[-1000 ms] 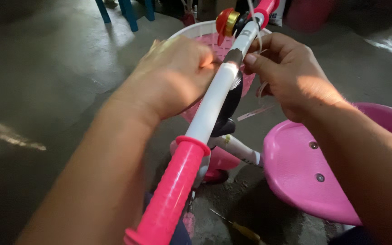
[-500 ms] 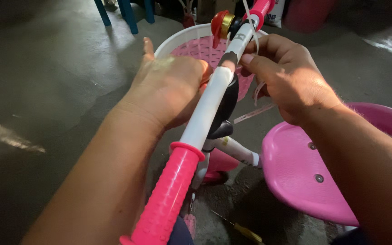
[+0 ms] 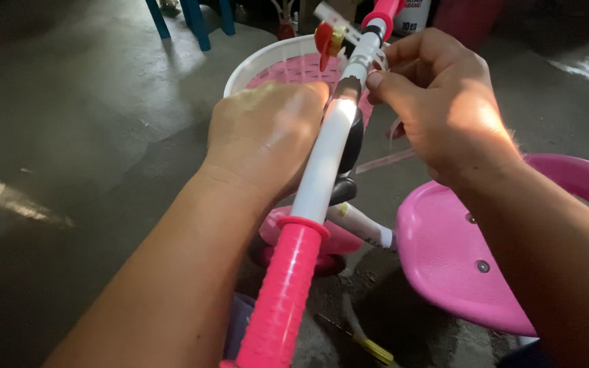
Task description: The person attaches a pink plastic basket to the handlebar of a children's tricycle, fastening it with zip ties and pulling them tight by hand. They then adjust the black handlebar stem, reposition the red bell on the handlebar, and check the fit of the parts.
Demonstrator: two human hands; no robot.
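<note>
Your left hand (image 3: 267,140) and right hand (image 3: 438,102) hold the white handlebar (image 3: 325,160); it's hard and smooth, so squeeze the bumpy pink sleeve (image 3: 284,293)

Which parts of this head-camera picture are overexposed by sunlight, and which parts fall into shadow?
Head view: sunlight glares on the white handlebar tube and brightens the backs of the left hand and right hand; the concrete floor at left is dim, with one bright patch; the near pink grip looks slightly soft; shadow lies under the pink seat.

Blue chair legs (image 3: 195,20) stand on the grey concrete floor (image 3: 69,123), a white container (image 3: 414,15) beyond.
</note>
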